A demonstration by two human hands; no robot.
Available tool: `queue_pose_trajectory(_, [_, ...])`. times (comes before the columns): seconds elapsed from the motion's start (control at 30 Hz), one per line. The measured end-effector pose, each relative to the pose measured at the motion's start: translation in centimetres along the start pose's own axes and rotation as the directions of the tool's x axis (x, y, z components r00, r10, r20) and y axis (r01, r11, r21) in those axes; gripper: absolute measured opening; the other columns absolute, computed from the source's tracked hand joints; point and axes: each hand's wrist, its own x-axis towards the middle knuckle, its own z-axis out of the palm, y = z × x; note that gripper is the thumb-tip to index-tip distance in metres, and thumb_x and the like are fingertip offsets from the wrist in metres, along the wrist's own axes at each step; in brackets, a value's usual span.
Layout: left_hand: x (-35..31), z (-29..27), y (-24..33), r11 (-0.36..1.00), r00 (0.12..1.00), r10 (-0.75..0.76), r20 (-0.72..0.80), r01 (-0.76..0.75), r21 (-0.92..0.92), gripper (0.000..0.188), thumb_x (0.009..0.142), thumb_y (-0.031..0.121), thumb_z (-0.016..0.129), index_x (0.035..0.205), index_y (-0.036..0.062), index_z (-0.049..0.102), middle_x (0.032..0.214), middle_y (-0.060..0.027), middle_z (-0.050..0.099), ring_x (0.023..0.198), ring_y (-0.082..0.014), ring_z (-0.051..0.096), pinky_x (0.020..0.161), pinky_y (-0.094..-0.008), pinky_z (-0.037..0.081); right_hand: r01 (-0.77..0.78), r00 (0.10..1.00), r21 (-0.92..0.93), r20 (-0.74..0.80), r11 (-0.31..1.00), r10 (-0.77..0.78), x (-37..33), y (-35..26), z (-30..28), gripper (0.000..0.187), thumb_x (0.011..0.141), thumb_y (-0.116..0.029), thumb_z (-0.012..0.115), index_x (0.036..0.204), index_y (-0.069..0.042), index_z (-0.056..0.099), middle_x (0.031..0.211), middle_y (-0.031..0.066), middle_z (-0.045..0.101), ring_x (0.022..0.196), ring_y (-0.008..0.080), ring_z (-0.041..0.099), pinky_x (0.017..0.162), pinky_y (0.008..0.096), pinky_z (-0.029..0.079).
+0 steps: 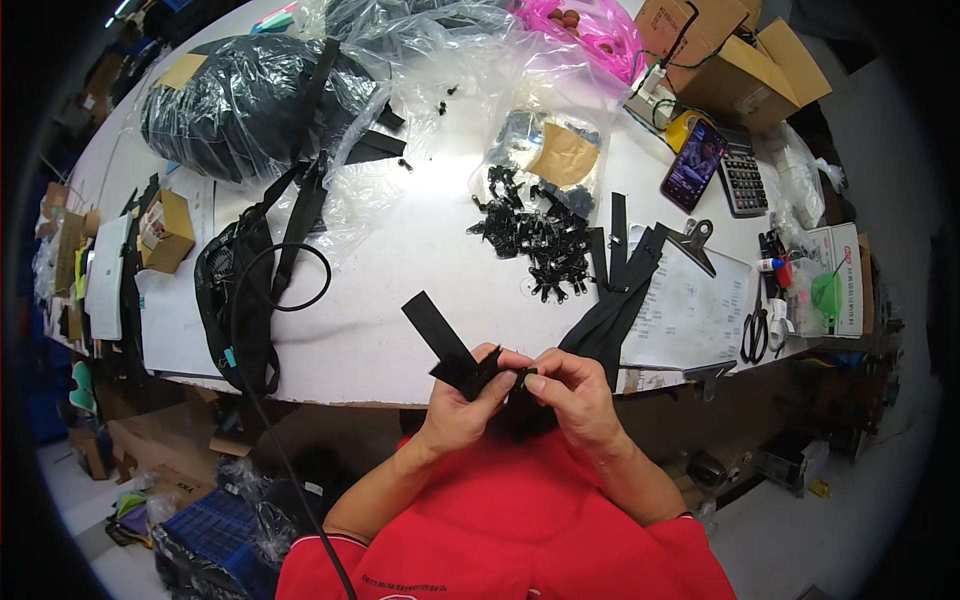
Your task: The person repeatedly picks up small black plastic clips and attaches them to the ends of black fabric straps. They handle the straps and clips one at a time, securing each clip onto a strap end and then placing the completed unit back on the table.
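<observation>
Both hands meet just past the table's front edge. My left hand (pixel 462 408) is closed round a folded black fabric strip (pixel 434 325). One flat end of the strip sticks up toward the far left, over the table. Beside it, my right hand (pixel 580 394) pinches a small black piece (pixel 526 374) between thumb and forefinger, at the strip's near end. The fingers hide most of this piece; it resembles the small black zipper sliders (pixel 545 240) heaped farther off on the table. More black strips (pixel 622 308) lie right of that heap.
Plastic-wrapped black goods (pixel 240 105) and a black mesh bag (pixel 235 290) occupy the left. At right are a phone (pixel 694 165), calculator (pixel 742 175), bulldog clip (pixel 695 245), paper sheets (pixel 700 310) and scissors (pixel 756 330). A cardboard box (pixel 750 75) stands far right.
</observation>
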Motion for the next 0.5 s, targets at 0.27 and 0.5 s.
queue_pose_trajectory(0.27, [-0.1, -0.3, -0.5, 0.991, 0.996, 0.075, -0.049, -0.069, 0.113, 0.017, 0.096, 0.000, 0.059, 0.112, -0.0011, 0.063, 0.097, -0.0052, 0.062, 0.073, -0.0062, 0.056, 0.064, -0.0209, 0.047, 0.287, 0.941, -0.547, 0.005, 0.786, -0.339, 0.1, 0.6, 0.3, 0.008, 0.086, -0.007, 0.073, 0.088, -0.001, 0.069, 0.079, 0.0026, 0.064, 0.061, 0.0057, 0.051, 0.053, 0.0222, 0.038])
queue_pose_trajectory(0.5, [0.2, -0.1, -0.5, 0.922, 0.965, 0.261, 0.016, -0.254, 0.294, 0.018, 0.093, -0.004, 0.061, 0.111, -0.0016, 0.064, 0.101, -0.0104, 0.061, 0.071, -0.0105, 0.060, 0.063, -0.0229, 0.050, 0.323, 0.918, -0.503, -0.039, 0.802, -0.394, 0.3, 1.4, 0.5, 0.008, 0.084, -0.007, 0.073, 0.084, -0.001, 0.067, 0.076, 0.0028, 0.061, 0.057, 0.0060, 0.046, 0.051, 0.0240, 0.036])
